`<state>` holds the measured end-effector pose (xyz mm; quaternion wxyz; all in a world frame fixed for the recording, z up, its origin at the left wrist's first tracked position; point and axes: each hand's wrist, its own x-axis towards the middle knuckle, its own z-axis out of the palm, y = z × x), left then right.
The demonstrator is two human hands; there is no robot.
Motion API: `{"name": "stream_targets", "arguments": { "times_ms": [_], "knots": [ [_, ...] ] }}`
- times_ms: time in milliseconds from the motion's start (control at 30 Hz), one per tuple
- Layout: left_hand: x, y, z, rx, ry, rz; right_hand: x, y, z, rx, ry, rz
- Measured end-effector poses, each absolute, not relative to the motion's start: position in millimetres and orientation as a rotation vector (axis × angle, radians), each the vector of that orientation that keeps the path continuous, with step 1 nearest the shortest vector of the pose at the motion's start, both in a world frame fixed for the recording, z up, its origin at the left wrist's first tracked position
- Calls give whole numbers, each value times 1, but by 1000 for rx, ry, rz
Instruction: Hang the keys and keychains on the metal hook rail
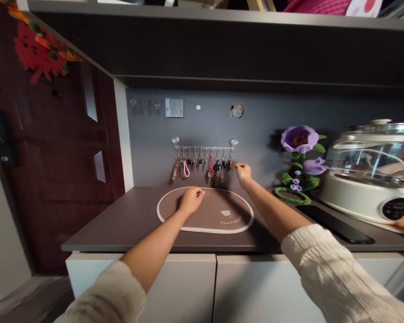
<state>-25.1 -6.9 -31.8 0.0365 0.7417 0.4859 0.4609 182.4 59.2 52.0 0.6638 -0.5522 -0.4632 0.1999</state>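
My left hand rests on the oval brown mat on the counter, its fingers curled shut; what they hold, if anything, is hidden. My right hand reaches up to the right end of the key rack on the back wall. Its fingers pinch at the last key hanging there. Several other keys and fobs hang along the rack, among them a pink loop and a red tag.
A purple fabric flower stands to the right of the rack. A white cooker with a glass lid sits at far right, a dark phone lies before it. A dark wooden door is on the left.
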Motion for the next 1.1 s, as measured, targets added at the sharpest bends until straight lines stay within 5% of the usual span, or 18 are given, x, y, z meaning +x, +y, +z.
{"name": "stream_targets", "arguments": {
  "times_ms": [267, 733, 1100],
  "knots": [
    [-27, -12, -31, 2004, 1145, 1614, 132, -3, 0, -872, -1322, 816],
    [-36, -41, -15, 1936, 762, 1508, 136, -40, -14, -790, -1796, 409],
    [-31, -44, -13, 1865, 821, 1556, 136, -39, -15, -832, -1776, 386]
  ]
}}
